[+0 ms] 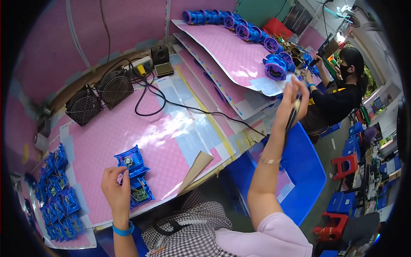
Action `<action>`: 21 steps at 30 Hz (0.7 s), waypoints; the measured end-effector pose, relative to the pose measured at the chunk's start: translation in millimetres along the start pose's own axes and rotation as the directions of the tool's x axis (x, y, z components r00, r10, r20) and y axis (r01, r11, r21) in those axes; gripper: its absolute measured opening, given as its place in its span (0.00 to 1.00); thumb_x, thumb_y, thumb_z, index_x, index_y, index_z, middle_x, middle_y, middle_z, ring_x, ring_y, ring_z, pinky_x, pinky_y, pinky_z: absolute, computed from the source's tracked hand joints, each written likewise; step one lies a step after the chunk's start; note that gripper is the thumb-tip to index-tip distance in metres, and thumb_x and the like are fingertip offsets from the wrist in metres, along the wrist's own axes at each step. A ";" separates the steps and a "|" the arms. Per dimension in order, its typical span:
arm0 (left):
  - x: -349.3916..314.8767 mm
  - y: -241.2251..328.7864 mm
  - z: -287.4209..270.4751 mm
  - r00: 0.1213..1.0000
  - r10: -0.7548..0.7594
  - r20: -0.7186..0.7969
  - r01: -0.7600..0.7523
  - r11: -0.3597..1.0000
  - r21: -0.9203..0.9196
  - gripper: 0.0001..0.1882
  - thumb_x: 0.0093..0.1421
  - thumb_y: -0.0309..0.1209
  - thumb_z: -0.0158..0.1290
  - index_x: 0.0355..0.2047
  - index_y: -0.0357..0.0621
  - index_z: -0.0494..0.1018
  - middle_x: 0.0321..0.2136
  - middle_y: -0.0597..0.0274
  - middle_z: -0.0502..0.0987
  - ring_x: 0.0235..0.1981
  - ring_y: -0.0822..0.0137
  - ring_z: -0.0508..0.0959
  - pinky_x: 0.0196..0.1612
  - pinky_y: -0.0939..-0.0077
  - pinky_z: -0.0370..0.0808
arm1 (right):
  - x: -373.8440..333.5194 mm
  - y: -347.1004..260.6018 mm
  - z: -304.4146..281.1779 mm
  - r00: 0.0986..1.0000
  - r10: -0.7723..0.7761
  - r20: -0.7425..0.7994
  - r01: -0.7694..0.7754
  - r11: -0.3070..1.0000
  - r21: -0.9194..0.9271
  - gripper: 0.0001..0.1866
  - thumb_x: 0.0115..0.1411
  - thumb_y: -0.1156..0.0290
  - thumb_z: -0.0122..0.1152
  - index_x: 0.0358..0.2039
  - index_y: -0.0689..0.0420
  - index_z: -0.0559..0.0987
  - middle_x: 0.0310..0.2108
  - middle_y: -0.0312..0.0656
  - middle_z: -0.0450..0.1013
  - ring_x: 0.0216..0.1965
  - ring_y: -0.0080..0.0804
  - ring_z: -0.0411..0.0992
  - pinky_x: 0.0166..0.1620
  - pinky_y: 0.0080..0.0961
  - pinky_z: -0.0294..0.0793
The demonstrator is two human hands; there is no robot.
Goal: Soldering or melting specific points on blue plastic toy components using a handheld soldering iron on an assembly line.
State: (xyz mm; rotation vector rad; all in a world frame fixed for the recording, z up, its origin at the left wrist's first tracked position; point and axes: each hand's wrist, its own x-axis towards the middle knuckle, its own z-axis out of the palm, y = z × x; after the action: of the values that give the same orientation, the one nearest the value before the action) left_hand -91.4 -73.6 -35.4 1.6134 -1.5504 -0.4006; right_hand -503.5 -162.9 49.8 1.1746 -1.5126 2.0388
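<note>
My left hand (114, 188) is over the near edge of the table, thumb and fingertips pinched on a thin wire beside an opened blue plastic housing. One half of the housing (136, 161) holds a round silver speaker. The other half (141, 192), touching it on the near side, holds a green circuit board with thin wires. Raised to the right, my right hand (292, 103) is closed around a dark, pen-shaped soldering iron (293, 112), its tip not plain to see. A black cable (205, 110) runs across the table toward that arm.
Two black fans (114, 91) and a stand with a sponge tray (164, 69) are at the back. Several blue housings (60, 205) crowd the left. Blue-purple round parts (275, 68) line a raised board. A blue bin (306, 171) stands right; a co-worker (342, 94) sits beyond.
</note>
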 end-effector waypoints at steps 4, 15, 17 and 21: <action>-13.2 14.9 0.5 0.994 0.105 0.016 -0.106 0.988 0.113 0.09 0.54 0.30 0.60 0.31 0.36 0.77 0.23 0.53 0.76 0.24 0.57 0.77 0.28 0.65 0.72 | 79.8 108.6 0.2 0.911 -0.305 0.278 0.387 0.866 -0.317 0.19 0.49 0.79 0.63 0.44 0.57 0.75 0.41 0.41 0.73 0.46 0.34 0.70 0.48 0.29 0.70; 3.5 -42.7 -16.0 0.999 -0.019 0.034 0.000 0.866 0.499 0.09 0.53 0.29 0.52 0.20 0.39 0.77 0.21 0.46 0.78 0.25 0.49 0.81 0.28 0.54 0.78 | 109.0 183.5 16.3 0.907 -0.330 0.261 0.359 0.930 -0.072 0.10 0.56 0.71 0.67 0.38 0.59 0.79 0.36 0.39 0.77 0.41 0.31 0.73 0.47 0.27 0.72; 20.7 -75.4 -46.2 0.994 -0.004 -0.108 0.069 0.797 0.600 0.08 0.54 0.29 0.52 0.23 0.39 0.78 0.23 0.46 0.79 0.26 0.47 0.81 0.29 0.53 0.77 | 72.9 122.0 8.5 0.894 -0.388 0.224 0.401 0.916 -0.017 0.08 0.57 0.74 0.66 0.36 0.60 0.77 0.37 0.40 0.76 0.42 0.31 0.73 0.49 0.26 0.72; 55.0 -117.9 -83.2 0.967 -0.167 -0.192 0.249 0.769 0.588 0.11 0.57 0.38 0.54 0.31 0.43 0.77 0.24 0.47 0.77 0.29 0.45 0.78 0.32 0.51 0.73 | -30.7 5.9 16.0 0.855 -0.262 0.447 0.150 0.951 0.271 0.11 0.57 0.82 0.62 0.39 0.63 0.71 0.43 0.43 0.72 0.44 0.31 0.70 0.51 0.27 0.72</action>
State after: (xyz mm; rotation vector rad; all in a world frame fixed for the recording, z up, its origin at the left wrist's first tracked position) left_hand 57.2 -110.3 -55.7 2.2743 -1.4829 0.1209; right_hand -482.6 -173.6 23.7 1.9627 -1.2855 1.8942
